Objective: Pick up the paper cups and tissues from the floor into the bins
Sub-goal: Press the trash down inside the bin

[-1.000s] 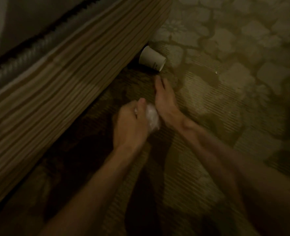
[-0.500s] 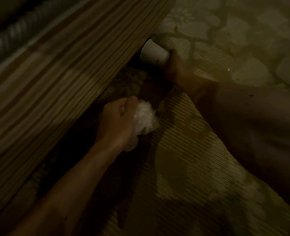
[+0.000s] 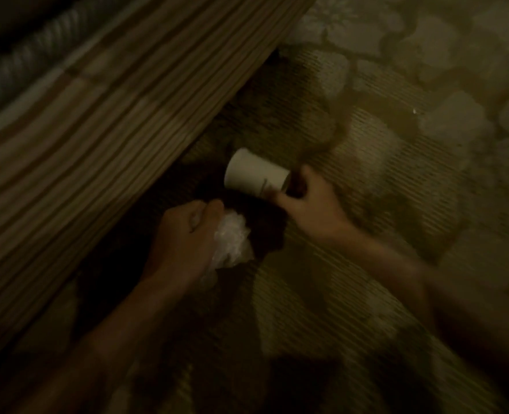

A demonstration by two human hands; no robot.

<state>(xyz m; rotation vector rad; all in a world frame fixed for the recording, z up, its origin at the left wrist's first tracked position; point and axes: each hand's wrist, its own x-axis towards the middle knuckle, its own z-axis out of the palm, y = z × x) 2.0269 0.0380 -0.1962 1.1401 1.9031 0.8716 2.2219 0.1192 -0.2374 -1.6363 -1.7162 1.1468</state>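
Underway: pickup step; the right hand [image 3: 310, 204] pinched the paper cup [image 3: 254, 171] at its rim end, thumb and fingers closed on it at centre frame, base pointing to the upper left
Other grip: the left hand [image 3: 184, 240] was curled round a crumpled tissue [image 3: 232, 243], just below the cup
Off the floor: blur made it impossible to tell whether the cup had cleared the carpet [image 3: 366, 294]
Next move: probably a lift and carry to the bins, none in view
Edges: the striped bed side [image 3: 98, 130] ran diagonally, close at upper left
Open room: patterned carpet spread right and lower right, likely the easier way out
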